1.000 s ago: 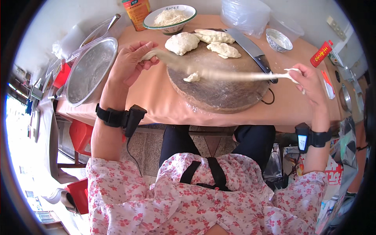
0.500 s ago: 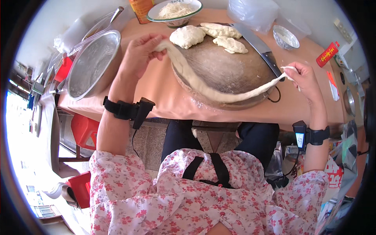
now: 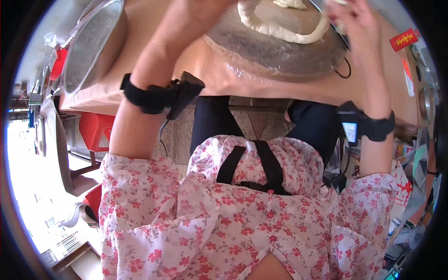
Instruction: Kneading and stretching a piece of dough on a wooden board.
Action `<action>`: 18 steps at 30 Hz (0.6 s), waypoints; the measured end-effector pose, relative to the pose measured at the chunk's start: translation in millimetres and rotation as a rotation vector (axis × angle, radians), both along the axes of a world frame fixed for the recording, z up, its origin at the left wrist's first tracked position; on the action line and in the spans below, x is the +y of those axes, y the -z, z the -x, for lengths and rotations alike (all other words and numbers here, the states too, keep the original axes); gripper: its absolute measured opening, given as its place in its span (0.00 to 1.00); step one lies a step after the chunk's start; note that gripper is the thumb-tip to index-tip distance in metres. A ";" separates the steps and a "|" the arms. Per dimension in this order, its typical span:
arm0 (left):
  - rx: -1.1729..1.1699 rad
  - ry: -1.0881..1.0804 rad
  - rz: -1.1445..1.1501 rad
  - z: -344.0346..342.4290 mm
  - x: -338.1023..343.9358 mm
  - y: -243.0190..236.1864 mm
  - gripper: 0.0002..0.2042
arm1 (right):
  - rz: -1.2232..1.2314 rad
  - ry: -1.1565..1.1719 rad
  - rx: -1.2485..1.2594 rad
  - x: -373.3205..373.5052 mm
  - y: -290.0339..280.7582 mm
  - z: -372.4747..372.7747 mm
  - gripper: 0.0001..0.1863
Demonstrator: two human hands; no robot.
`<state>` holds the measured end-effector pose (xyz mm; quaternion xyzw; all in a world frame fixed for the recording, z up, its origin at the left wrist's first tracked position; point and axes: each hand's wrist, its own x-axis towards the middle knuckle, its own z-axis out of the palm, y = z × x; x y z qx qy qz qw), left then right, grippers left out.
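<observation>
At the top edge, my left hand (image 3: 203,11) reaches over the round wooden board (image 3: 275,60), its fingers mostly cut off or hidden beside one end of a long dough strip (image 3: 303,36). The strip sags in a loop across the board. My right hand (image 3: 350,16) pinches the other end at the board's right side, slightly blurred. Another piece of dough (image 3: 289,4) lies at the back of the board, partly out of frame.
A steel bowl (image 3: 88,58) stands on the left of the peach-covered table (image 3: 233,88). A red cylindrical package (image 3: 402,39) lies at right. A red stool (image 3: 93,130) is below the table. The board's black handle loop (image 3: 347,67) sticks out at right.
Both my hands have moved up and away from me toward the top edge, and the stretched dough strip has gone with them, now looping on the board. The view has shifted, cutting off the back items.
</observation>
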<state>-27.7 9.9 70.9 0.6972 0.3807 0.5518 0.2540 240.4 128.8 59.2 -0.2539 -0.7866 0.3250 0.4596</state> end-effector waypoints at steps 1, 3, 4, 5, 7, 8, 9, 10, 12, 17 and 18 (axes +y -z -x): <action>0.135 0.024 0.073 -13.4 -1.0 11.2 0.14 | -0.085 0.021 -0.093 -3.7 17.4 8.0 0.12; 0.348 0.035 0.154 -24.6 -7.4 37.3 0.17 | -0.300 -0.054 -0.277 -25.9 40.5 33.5 0.14; 0.421 0.042 0.161 -28.9 -8.5 48.4 0.18 | -0.417 -0.090 -0.371 -30.1 50.8 35.2 0.15; 0.482 -0.006 0.154 -34.9 -12.0 47.8 0.19 | -0.414 -0.085 -0.376 -33.0 50.2 32.7 0.15; 0.510 -0.113 0.109 -36.4 -10.4 43.8 0.19 | -0.276 -0.088 -0.437 -38.1 45.7 26.8 0.16; 0.539 -0.229 0.074 -36.4 -12.1 44.5 0.18 | -0.267 -0.089 -0.439 -41.8 41.7 24.2 0.16; 0.538 -0.229 0.079 -36.1 -14.5 42.9 0.18 | -0.178 -0.078 -0.472 -44.6 32.5 21.4 0.18; 0.650 -0.317 -0.035 -35.0 -16.8 40.6 0.18 | -0.088 -0.067 -0.504 -46.0 29.1 19.1 0.19; 0.867 -0.487 -0.282 -35.3 -17.1 34.6 0.16 | -0.249 -0.026 -0.492 -40.4 25.9 14.3 0.21; 0.692 -0.256 -0.058 -27.2 3.6 55.5 0.20 | -0.273 0.008 -0.417 -41.0 62.3 23.3 0.19; 0.691 -0.214 0.038 -27.2 7.1 55.9 0.20 | -0.271 0.013 -0.421 -41.2 62.6 22.5 0.19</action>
